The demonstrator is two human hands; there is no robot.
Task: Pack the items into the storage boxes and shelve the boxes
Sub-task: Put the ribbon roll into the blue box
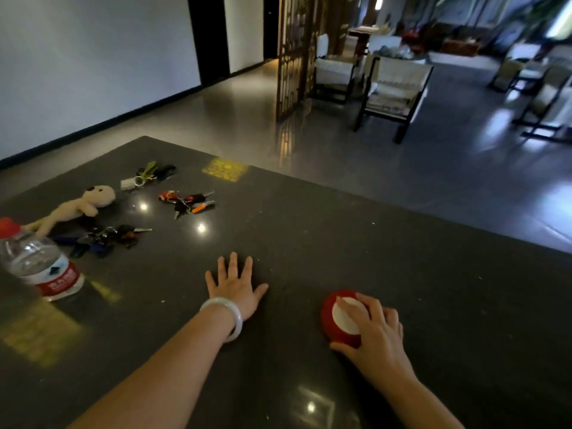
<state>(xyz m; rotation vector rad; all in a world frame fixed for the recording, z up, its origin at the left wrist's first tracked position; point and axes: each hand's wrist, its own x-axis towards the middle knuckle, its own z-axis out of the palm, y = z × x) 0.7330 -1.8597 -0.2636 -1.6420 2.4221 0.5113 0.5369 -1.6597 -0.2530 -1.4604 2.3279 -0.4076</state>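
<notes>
Left hand (236, 283) flat, fingers spread, steadying on table (387, 243); right hand (376, 331) beside it clasps red-and-white object (339, 320), likely for packing.

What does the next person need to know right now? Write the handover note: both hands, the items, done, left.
Left hand: flat on the dark table, fingers spread, holding nothing.
Right hand: curled over a red and white round object resting on the table.
Items, all far left on the table: plush toy, three key bunches, water bottle at the left edge.
Done: nothing visibly packed.
Left: everything; no storage boxes or shelf in view.
</notes>
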